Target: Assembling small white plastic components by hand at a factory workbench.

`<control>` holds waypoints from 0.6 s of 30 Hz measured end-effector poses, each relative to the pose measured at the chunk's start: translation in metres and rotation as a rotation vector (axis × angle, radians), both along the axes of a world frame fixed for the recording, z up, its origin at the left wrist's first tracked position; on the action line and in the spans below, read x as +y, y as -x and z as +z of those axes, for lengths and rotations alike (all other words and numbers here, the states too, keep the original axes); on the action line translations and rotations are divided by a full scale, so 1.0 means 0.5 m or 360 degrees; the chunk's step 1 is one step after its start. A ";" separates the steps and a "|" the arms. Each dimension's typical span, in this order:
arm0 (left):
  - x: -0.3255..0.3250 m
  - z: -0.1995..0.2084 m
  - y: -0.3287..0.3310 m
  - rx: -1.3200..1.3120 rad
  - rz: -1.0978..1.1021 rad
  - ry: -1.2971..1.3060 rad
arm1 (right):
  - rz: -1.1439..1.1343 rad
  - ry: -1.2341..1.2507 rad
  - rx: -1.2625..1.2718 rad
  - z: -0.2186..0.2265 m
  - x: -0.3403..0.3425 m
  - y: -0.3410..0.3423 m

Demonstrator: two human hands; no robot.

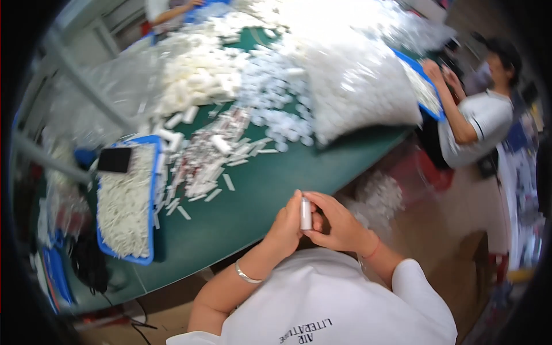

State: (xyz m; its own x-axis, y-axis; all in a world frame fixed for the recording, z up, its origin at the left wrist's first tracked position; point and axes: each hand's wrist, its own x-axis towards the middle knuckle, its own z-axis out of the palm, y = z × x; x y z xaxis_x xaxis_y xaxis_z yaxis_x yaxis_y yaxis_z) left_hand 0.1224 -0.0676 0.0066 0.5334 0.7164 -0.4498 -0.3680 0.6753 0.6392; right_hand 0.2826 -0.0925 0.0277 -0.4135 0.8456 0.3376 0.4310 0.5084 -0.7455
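Close in front of my chest, at the table's near edge, I hold a small white cylinder [306,214] upright between both hands; it looks like a little bottle or tube. My left hand [286,225] is closed against its left side. The fingers of my right hand [338,223] curl round its top and right side, the thumb near its lower end. Beyond my hands, a heap of thin white and reddish strips or tubes [201,167] lies on the green table [253,192].
A blue tray [151,230] of small white pieces stands at the left, a black flat object [114,160] on it. Pale round caps [282,123], cream cylinders [198,86] and a large stuffed clear bag [362,86] cover the back. A person [480,115] works at the right; another person's arm [171,14] shows far left.
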 end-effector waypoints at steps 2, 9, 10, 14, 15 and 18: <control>-0.019 0.003 -0.023 -0.0037 -0.0118 -0.0009 | -0.0114 -0.0004 0.0007 0.001 -0.027 -0.017; -0.040 0.037 0.017 0.0932 -0.0254 -0.0827 | -0.0748 0.0392 0.0174 -0.108 -0.145 -0.124; -0.031 0.037 0.040 0.1217 0.0038 -0.1207 | -0.0919 0.0501 0.0137 -0.133 -0.172 -0.145; 0.061 0.049 0.158 0.2373 0.0476 -0.2093 | -0.1366 0.1252 0.0093 -0.412 -0.318 -0.314; 0.076 0.044 0.182 0.2559 0.0471 -0.2115 | -0.1319 0.1101 -0.0076 -0.444 -0.351 -0.338; 0.103 0.005 0.233 0.2776 0.0320 -0.2150 | -0.1088 0.0129 -0.0715 -0.446 -0.338 -0.347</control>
